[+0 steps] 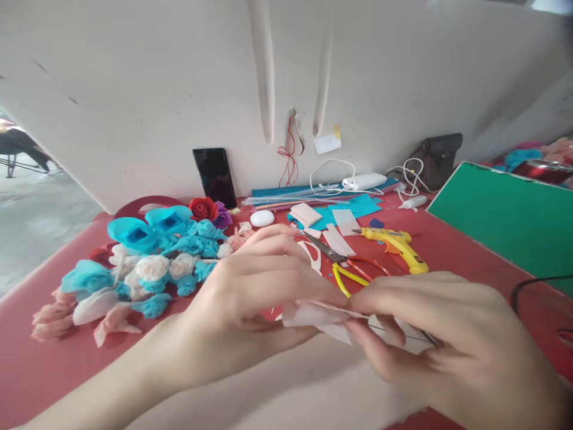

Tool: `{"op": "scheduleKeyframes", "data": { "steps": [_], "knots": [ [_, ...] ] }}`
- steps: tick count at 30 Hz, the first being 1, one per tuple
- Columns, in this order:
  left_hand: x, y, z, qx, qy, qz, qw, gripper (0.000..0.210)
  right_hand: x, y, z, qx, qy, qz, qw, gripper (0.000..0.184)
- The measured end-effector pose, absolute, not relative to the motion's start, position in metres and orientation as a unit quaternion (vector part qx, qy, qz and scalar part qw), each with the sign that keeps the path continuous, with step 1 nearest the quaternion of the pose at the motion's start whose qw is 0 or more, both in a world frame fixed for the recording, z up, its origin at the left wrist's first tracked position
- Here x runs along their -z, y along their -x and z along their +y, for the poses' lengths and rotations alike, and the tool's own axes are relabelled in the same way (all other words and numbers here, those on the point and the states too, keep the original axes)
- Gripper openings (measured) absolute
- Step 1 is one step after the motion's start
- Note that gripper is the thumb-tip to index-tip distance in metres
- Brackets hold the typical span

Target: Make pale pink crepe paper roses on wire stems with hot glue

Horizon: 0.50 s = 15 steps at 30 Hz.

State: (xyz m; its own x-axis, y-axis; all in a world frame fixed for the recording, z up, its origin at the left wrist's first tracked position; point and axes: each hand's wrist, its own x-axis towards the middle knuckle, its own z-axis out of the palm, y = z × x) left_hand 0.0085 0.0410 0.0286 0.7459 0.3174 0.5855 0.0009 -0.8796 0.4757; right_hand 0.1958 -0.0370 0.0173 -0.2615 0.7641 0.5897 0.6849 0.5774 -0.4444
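Both hands meet over the near part of the red table. My left hand [259, 286] pinches a thin strip of white paper [308, 316], its thumb below and fingers above. On the other end of that strip, the thumb and fingertips of my right hand [439, 328] are closed. A thin dark line, perhaps a wire, runs under the right fingers; I cannot make out what it is. Just beyond the hands lie scissors [331, 254] with one red and one yellow handle. A yellow glue gun [398, 246] rests to their right.
Blue, white and pink paper flowers [152, 269] cover the table's left side. A phone [215, 177] leans on the wall. Blue paper sheets [358, 206], paper scraps [338, 239] and a white cable [333, 161] lie at the back. A green board [505, 221] stands right.
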Motion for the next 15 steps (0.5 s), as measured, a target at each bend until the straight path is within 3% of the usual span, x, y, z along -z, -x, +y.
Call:
{"op": "scheduleKeyframes", "data": {
  "steps": [9,15],
  "knots": [
    [-0.0316,-0.0082,0.0371,-0.302,-0.944,0.096,0.094,0.019,-0.0201,-0.1969,-0.0371,-0.055,0.464,-0.811,0.352,0.015],
    [-0.0325,-0.0067,0.038,-0.304,-0.948,0.051,0.081,0.023,-0.0247,-0.1981,-0.0367,-0.084,0.457,-0.814,0.348,0.022]
  ]
}}
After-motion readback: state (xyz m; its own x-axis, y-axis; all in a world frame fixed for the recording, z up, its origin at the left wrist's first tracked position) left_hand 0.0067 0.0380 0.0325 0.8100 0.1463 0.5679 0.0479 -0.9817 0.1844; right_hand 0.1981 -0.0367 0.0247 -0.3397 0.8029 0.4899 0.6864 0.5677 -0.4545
